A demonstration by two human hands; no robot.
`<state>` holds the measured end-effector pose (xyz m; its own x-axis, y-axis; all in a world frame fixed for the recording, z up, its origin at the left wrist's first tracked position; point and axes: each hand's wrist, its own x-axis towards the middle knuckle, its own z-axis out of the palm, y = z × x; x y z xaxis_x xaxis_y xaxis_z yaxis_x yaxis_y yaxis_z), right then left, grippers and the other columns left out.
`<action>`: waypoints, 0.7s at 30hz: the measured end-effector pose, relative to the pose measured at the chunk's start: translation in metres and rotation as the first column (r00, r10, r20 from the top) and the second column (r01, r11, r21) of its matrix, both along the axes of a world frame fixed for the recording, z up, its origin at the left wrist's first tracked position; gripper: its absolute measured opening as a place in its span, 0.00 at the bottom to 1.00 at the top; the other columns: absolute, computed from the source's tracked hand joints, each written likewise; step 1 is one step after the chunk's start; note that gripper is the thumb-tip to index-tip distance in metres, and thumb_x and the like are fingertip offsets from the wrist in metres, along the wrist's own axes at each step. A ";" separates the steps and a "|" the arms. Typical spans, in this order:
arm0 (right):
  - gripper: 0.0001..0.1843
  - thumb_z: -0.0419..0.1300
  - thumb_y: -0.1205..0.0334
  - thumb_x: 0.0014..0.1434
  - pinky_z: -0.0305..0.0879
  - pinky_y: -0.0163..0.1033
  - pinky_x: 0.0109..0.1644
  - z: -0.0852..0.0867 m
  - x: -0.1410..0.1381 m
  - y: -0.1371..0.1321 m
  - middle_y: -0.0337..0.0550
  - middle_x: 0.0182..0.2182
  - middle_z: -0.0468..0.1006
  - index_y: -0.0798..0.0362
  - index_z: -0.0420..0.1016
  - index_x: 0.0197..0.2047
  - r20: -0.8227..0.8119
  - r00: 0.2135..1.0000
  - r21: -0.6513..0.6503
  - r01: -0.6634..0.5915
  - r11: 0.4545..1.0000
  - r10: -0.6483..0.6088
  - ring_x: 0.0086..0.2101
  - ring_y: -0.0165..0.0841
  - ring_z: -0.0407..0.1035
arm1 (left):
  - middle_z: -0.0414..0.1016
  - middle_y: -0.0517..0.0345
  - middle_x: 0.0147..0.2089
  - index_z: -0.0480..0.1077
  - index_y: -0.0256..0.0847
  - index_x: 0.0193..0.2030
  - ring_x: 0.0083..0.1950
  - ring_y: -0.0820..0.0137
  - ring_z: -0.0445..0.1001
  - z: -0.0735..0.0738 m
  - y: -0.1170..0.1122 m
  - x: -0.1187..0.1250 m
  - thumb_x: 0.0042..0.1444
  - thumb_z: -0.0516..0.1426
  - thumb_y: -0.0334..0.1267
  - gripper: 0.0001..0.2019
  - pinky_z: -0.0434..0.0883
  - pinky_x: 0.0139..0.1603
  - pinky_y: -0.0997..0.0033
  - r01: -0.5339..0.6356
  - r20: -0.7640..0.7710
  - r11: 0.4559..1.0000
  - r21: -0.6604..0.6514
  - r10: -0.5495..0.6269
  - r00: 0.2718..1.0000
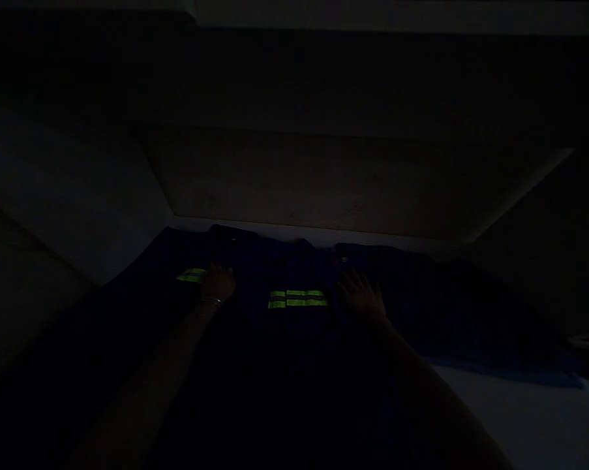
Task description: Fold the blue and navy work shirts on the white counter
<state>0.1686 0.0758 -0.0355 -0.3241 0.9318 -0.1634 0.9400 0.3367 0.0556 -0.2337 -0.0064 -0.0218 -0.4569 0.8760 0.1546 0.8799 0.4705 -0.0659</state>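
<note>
Dark blue work clothing point(255, 274) with yellow-green reflective strips lies spread out in front of me in very dim light; a collar shows at its far edge. My left hand point(218, 282), with a bracelet at the wrist, rests on the cloth beside the left reflective strip point(190, 275). To the right, my right hand point(361, 295) lies on the cloth with its fingers stretched out, just right of the middle reflective strip point(298, 299). Neither hand appears to grip anything. The lower part of the garment fades into darkness.
A pale wall or panel point(294, 176) rises behind the clothing, with a light ledge point(314, 234) along its foot. Another pale wall point(79, 196) stands at the left. A white surface point(524, 405) shows at the lower right, partly under the cloth.
</note>
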 end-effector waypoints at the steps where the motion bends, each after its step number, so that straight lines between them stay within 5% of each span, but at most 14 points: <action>1: 0.28 0.39 0.48 0.69 0.36 0.71 0.65 0.000 0.000 0.000 0.38 0.73 0.40 0.33 0.50 0.71 0.002 1.000 -0.004 -0.001 1.000 0.001 0.69 0.48 0.35 | 0.59 0.15 0.65 0.62 0.10 0.60 0.66 0.39 0.61 0.004 -0.001 0.005 0.65 0.39 0.40 0.30 0.61 0.61 0.41 -0.009 -0.017 1.000 0.020 0.009 1.000; 4: 0.28 0.38 0.47 0.70 0.37 0.70 0.65 0.000 0.000 0.000 0.38 0.73 0.41 0.34 0.49 0.71 -0.019 1.000 -0.010 0.019 1.000 -0.019 0.69 0.47 0.36 | 0.49 0.32 0.73 0.54 0.26 0.69 0.72 0.47 0.51 0.011 -0.009 0.024 0.67 0.37 0.42 0.29 0.49 0.68 0.38 0.148 -0.089 0.982 0.115 -0.138 0.986; 7: 0.30 0.37 0.45 0.69 0.37 0.69 0.66 -0.001 -0.001 0.000 0.41 0.73 0.42 0.37 0.46 0.72 -0.060 0.997 0.008 0.049 0.999 -0.049 0.69 0.47 0.36 | 0.52 0.49 0.74 0.56 0.44 0.70 0.73 0.52 0.49 0.007 -0.020 0.038 0.67 0.39 0.50 0.28 0.42 0.70 0.37 0.317 -0.037 0.945 0.080 -0.315 0.948; 11: 0.29 0.39 0.45 0.69 0.37 0.68 0.65 -0.002 0.000 0.000 0.42 0.72 0.46 0.37 0.51 0.71 -0.095 0.995 0.046 0.028 0.999 -0.023 0.68 0.48 0.40 | 0.55 0.49 0.72 0.59 0.46 0.69 0.73 0.49 0.50 -0.005 -0.022 0.037 0.65 0.41 0.54 0.29 0.44 0.68 0.31 0.254 0.124 0.966 -0.045 -0.247 0.961; 15: 0.25 0.42 0.49 0.69 0.44 0.61 0.65 0.001 0.002 -0.002 0.45 0.67 0.60 0.43 0.63 0.65 -0.222 0.975 0.183 0.041 0.982 0.001 0.64 0.45 0.53 | 0.56 0.45 0.72 0.63 0.40 0.65 0.72 0.53 0.53 -0.002 -0.026 0.035 0.66 0.42 0.48 0.26 0.47 0.70 0.36 0.278 0.182 0.960 0.012 -0.276 0.944; 18: 0.19 0.45 0.57 0.69 0.48 0.53 0.63 0.006 0.005 -0.011 0.47 0.53 0.76 0.50 0.75 0.50 -0.316 0.947 0.358 0.066 0.931 0.054 0.53 0.40 0.66 | 0.62 0.40 0.68 0.67 0.33 0.61 0.69 0.58 0.61 0.002 -0.064 0.048 0.66 0.43 0.45 0.25 0.57 0.70 0.51 0.262 0.298 0.953 0.149 -0.296 0.908; 21: 0.16 0.48 0.60 0.68 0.50 0.50 0.60 0.009 0.010 -0.033 0.45 0.44 0.80 0.51 0.77 0.40 -0.401 0.908 0.483 0.093 0.871 0.125 0.46 0.38 0.69 | 0.61 0.43 0.69 0.67 0.36 0.61 0.67 0.57 0.63 -0.002 -0.139 0.068 0.64 0.47 0.50 0.26 0.65 0.66 0.54 0.219 0.432 0.958 0.185 -0.280 0.858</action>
<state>0.1788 0.0426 -0.0263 -0.2740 0.8485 0.4527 0.9073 0.3842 -0.1709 -0.1661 -0.1455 -0.0238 -0.2716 0.9570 0.1018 0.8884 0.2087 0.4088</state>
